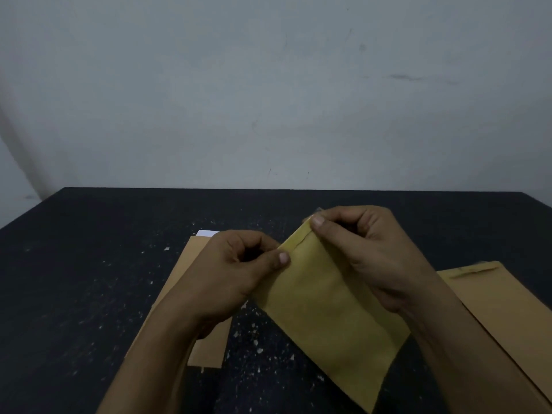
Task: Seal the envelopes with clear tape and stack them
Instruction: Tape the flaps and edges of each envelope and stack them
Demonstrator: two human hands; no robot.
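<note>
A long yellow-brown envelope point(325, 309) is held up above the black table point(89, 264), tilted with its folded top edge away from me. My left hand point(239, 270) pinches its top left corner between thumb and curled fingers. My right hand point(364, 249) pinches the top right corner, thumb on the flap fold. A small bit of clear tape point(319, 209) seems to stick up at that corner. Another brown envelope point(513, 312) lies flat at the right. A third brown envelope point(209, 351) lies under my left forearm, a white sheet point(206, 233) showing at its far end.
The table top is dark and speckled with small white scraps point(257, 342). Its far edge meets a plain grey wall point(268, 100). No tape roll is visible.
</note>
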